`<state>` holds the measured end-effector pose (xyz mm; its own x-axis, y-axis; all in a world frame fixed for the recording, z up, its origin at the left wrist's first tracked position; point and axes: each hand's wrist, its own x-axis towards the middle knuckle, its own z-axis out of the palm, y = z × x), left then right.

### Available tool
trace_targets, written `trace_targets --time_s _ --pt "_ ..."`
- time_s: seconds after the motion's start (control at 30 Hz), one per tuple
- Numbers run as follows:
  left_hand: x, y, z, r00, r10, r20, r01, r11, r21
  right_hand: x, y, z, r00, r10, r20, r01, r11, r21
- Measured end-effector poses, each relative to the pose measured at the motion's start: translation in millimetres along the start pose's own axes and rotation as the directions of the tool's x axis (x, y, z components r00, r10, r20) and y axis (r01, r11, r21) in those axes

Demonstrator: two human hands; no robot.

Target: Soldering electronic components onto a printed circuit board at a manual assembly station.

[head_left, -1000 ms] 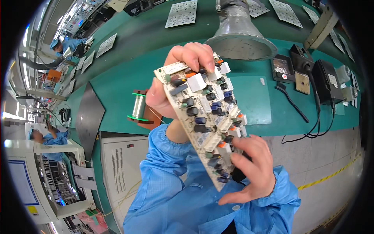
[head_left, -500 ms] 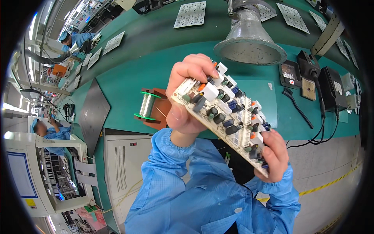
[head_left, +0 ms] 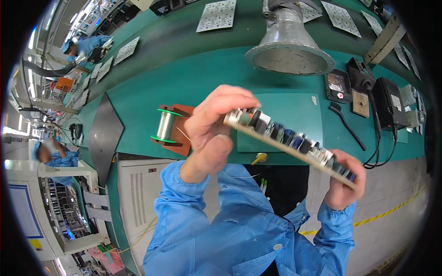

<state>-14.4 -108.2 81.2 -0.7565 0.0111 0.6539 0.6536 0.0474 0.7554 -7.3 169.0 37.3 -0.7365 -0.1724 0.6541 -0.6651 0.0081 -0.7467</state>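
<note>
Between my two hands a circuit board (head_left: 287,143) is held up above the bench's front edge, seen almost edge-on and slanting down to the right. Its upper side carries many black, blue, green and white components, a bit blurred. My left hand (head_left: 214,131) is closed round the board's upper left end, fingers over the top edge. At the lower right end my right hand (head_left: 347,179) grips the other edge. Left of my left hand stands a solder wire spool (head_left: 166,125) with green flanges on a brown stand (head_left: 186,138). The board's underside is mostly hidden.
A green mat (head_left: 281,108) lies behind the board. A metal fume hood (head_left: 292,53) hangs above the bench. To the right are a black brush (head_left: 347,126), a soldering station (head_left: 389,103) and its sponge tray (head_left: 360,103). Further circuit boards (head_left: 216,15) lie on the far belt.
The circuit board has tipped from showing its component face to nearly edge-on. My left hand has moved down, my right hand rightward and slightly up. A yellow knob at the bench edge has become visible.
</note>
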Motion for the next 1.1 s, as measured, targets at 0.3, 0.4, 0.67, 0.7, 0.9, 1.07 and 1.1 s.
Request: trace_targets --time_s 0.3,0.4,0.67,0.7,0.9,1.07,1.1 --pt "-29 -4 5 0.917 -0.398 -0.010 0.342 0.800 -0.492 23 43 -2 0.740 0.645 0.193 -0.635 0.574 0.517" --pt "-40 -1 12 0.960 -0.280 -0.011 0.246 0.859 -0.449 18 54 -4 0.705 0.653 0.278 -0.665 0.471 0.580" --pt "-31 23 56 0.989 -0.148 -0.014 0.124 0.877 -0.464 16 72 0 0.716 0.582 0.386 -0.618 0.271 0.738" --pt "-32 20 58 0.998 -0.054 0.043 0.068 0.895 -0.441 11 75 3 0.751 0.551 0.363 -0.591 0.315 0.743" --pt "-22 43 68 0.999 -0.006 0.052 0.017 0.979 -0.205 6 83 10 0.722 0.471 0.506 -0.546 -0.060 0.836" --pt "-18 32 61 0.991 -0.124 0.049 0.132 0.848 -0.513 17 64 6 0.664 0.557 0.498 -0.643 0.086 0.761" --pt "-18 32 63 0.979 -0.203 0.035 0.178 0.750 -0.637 17 62 6 0.648 0.620 0.442 -0.652 0.152 0.743"
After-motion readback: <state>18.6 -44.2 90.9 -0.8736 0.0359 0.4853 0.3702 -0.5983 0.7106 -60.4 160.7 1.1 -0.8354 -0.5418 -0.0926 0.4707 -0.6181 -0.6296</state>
